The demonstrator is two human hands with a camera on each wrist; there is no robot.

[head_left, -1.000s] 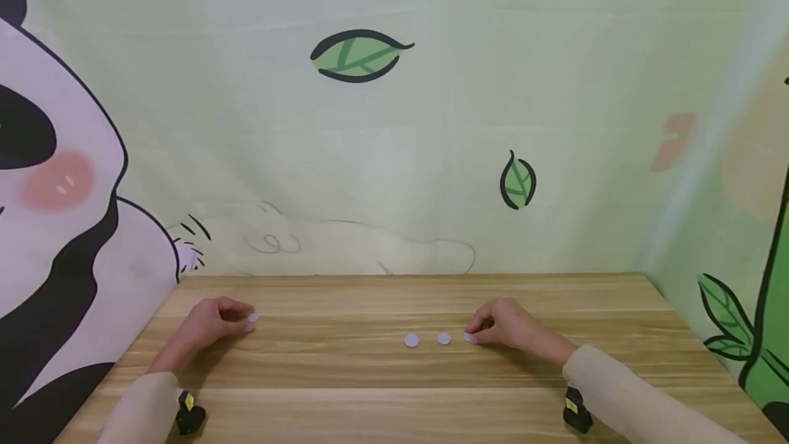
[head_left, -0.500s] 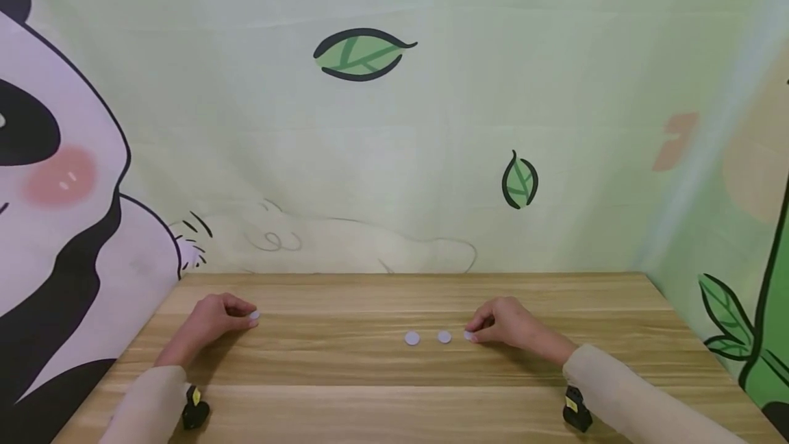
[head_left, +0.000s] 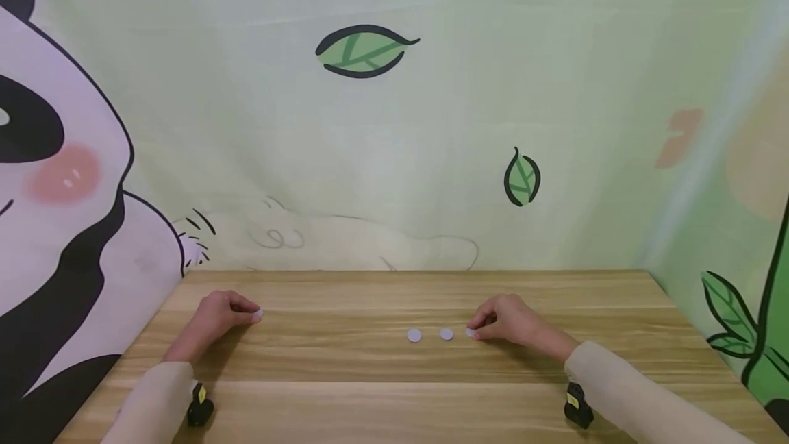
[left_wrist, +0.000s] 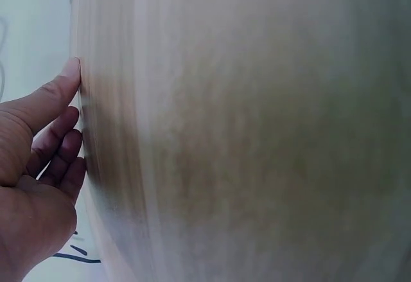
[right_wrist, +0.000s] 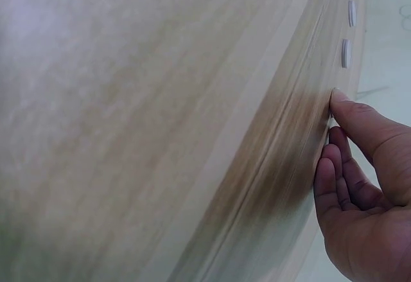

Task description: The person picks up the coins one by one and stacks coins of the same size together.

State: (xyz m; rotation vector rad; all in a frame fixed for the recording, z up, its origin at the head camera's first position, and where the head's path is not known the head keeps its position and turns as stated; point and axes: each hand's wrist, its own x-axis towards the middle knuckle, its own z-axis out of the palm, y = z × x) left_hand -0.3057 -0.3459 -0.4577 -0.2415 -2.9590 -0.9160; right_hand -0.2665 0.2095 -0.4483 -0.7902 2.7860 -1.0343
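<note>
In the head view, my left hand (head_left: 216, 321) is low over the left part of the wooden table, pinching a small white disc (head_left: 258, 316) between thumb and fingertips. My right hand (head_left: 510, 321) pinches another white disc (head_left: 471, 332) at the tabletop right of centre. To the left of that one, two more discs lie flat in a row, a nearer disc (head_left: 446, 334) and a farther disc (head_left: 414, 335). Fingertips of the left hand (left_wrist: 48, 160) touch the table in the left wrist view, where its disc is hidden. The right wrist view likewise hides the disc under the right hand (right_wrist: 369, 179).
The wooden table (head_left: 345, 413) ends at its back edge against a pale green printed curtain (head_left: 431, 101). A panda figure (head_left: 74, 108) is printed on the left. Black wrist devices (head_left: 200, 406) hang below both beige sleeves (head_left: 641, 389).
My left hand and forearm have shifted slightly to the right with the disc. The right hand holds its place by the row of discs. The head view has tilted a little.
</note>
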